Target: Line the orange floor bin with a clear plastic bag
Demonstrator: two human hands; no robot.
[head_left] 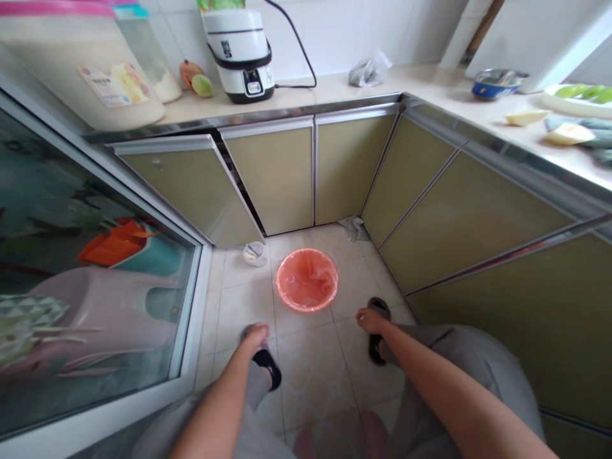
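Observation:
An orange-pink plastic basin stands on the tiled floor, with a clear film or liner over its rim and inside. My left hand hangs above my left slipper, to the near left of the basin and apart from it. Its fingers are loosely curled, with nothing visible in them. On the other side, my right hand is curled in a loose fist over my right slipper. No object shows in that hand, and it does not touch the basin.
Near the open cabinet door sits a small clear bowl. A grey rag lies in the corner. Cabinets close in the right side; a glass door is at left. The counter holds a rice cooker and a metal bowl.

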